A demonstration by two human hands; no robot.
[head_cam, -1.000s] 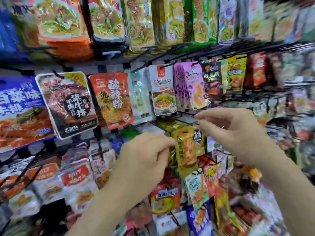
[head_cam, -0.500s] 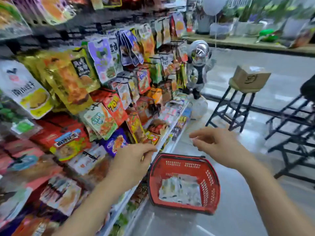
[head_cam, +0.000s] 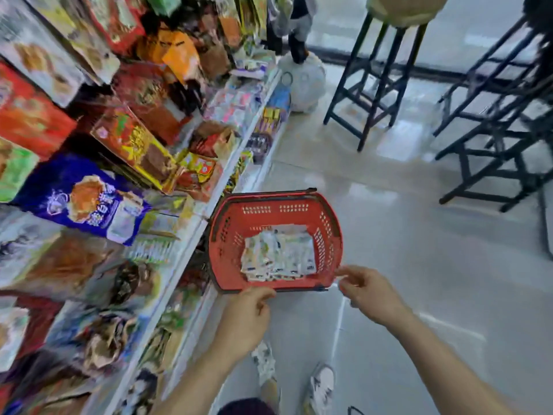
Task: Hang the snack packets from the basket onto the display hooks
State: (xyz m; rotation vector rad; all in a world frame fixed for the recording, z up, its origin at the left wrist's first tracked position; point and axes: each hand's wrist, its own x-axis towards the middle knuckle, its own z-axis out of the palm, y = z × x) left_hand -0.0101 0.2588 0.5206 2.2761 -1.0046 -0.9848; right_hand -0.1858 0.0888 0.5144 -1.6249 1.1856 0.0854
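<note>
The snack packets lie in a loose, overlapping pile on the bottom of the red basket, a little nearer its near edge than its far one. They lie flat, faces up. The pile's long axis runs across the basket, from the left wall toward the right wall. The picture is too blurred for me to tell which end of any packet has the hanging hole, or which way the tops point.

My left hand hovers just outside the near left corner of the basket. My right hand is above the near right corner. Both have loosely curled fingers and, as far as I can see, hold nothing.

I think the main risk is that the packets overlap, so a quick pinch could lift two or three and drop the extras on the floor. A packet could also come up with its hole end down, and I would have to turn it in my fingers before it fits a hook. The black handle lies folded along the near edge, right where my fingers would go in, and could catch them.

The basket sits on the floor against the foot of the display rack. Its hanging bags, such as the blue one, are close to my left arm and could get knocked.
</note>
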